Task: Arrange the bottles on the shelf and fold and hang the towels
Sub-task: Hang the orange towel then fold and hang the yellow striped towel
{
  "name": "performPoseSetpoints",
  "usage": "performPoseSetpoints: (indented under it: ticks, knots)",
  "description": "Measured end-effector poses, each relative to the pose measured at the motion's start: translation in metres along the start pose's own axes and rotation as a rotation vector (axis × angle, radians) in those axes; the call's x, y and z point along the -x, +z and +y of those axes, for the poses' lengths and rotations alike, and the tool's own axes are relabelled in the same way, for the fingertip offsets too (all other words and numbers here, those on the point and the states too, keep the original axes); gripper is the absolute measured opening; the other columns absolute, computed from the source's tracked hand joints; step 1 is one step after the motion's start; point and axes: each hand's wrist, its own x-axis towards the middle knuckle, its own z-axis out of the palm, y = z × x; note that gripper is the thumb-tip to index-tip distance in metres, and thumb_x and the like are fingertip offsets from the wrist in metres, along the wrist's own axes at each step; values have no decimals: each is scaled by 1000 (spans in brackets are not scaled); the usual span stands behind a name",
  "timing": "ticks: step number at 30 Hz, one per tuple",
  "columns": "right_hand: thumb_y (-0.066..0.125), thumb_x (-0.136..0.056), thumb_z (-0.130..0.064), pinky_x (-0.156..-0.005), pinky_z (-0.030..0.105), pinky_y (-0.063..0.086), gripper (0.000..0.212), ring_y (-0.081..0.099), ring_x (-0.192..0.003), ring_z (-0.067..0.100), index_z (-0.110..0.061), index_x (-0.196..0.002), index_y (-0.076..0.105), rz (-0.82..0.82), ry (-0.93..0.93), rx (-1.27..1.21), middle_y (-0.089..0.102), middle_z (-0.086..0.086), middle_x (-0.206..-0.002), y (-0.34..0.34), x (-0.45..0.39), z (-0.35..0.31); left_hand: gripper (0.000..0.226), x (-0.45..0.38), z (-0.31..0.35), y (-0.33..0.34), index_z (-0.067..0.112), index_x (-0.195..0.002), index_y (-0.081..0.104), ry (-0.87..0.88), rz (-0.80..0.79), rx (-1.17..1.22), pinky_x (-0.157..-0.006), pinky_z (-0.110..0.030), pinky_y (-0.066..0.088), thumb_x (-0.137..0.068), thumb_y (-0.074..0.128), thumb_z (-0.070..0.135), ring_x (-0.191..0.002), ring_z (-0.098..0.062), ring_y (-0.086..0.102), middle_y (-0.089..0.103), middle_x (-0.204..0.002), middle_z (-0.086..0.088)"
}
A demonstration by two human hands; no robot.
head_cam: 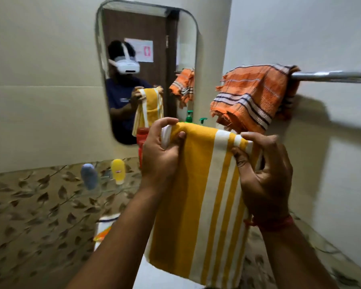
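A folded yellow towel with white stripes [198,195] hangs in front of me, held up by its top edge. My left hand [161,155] pinches the top left corner and my right hand [263,174] grips the top right corner. An orange striped towel [252,94] is draped over the left end of a metal towel rail [331,76] on the right wall, just above my right hand. A grey-blue bottle [89,176] and a yellow bottle [118,171] stand on a glass shelf below the mirror. A red bottle [141,138] and a green pump bottle [202,120] show behind the towel.
A mirror [146,59] on the wall ahead reflects the person, the door and both towels. Another folded cloth [104,228] with orange and white lies lower down, left of my forearm. Leaf-patterned tiles cover the lower wall. The rail's right part is bare.
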Motion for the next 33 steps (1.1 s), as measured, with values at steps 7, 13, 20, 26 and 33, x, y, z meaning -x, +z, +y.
performPoseSetpoints:
  ticks: [7, 13, 20, 26, 33]
  knots:
    - [72, -85, 1, -82, 3, 35, 19, 46, -89, 7, -1, -104, 69, 134, -43, 374, 54, 13, -92, -55, -34, -26, 17, -31, 21, 66, 22, -112, 63, 216, -81, 147, -89, -26, 52, -95, 63, 27, -99, -18, 59, 60, -105, -4]
    - [71, -87, -3, -84, 10, 39, 16, 52, -88, 14, -2, -102, 70, 202, -179, 638, 55, 13, -93, -120, -95, -35, 19, -54, 85, 142, 5, -108, 67, 323, -156, 321, -86, -2, 36, -93, 59, -4, -92, 9, 47, 50, -106, -10]
    - [61, -91, -1, -79, 20, 42, 13, 52, -81, 20, -5, -103, 67, 65, -284, 790, 47, 11, -91, -172, -177, -16, 35, -100, 148, 228, 6, -111, 68, 339, -157, 350, -88, -21, 47, -86, 48, -10, -96, -23, 52, 42, -107, -8]
    - [56, -81, 8, -69, 38, 51, 31, 51, -83, 30, -8, -107, 62, -202, -340, 1094, 46, 13, -95, -194, -225, 25, 24, -134, 163, 286, 9, -107, 66, 381, -313, 150, -87, -31, 48, -92, 49, 1, -103, -30, 53, 44, -108, -6]
    - [66, -77, -12, -59, 36, 45, 22, 55, -71, 32, -11, -99, 64, -360, -360, 1306, 54, 14, -87, -182, -224, 50, 23, -145, 147, 288, 18, -104, 73, 518, -158, -177, -86, -43, 46, -88, 60, 6, -105, -36, 48, 48, -110, -13]
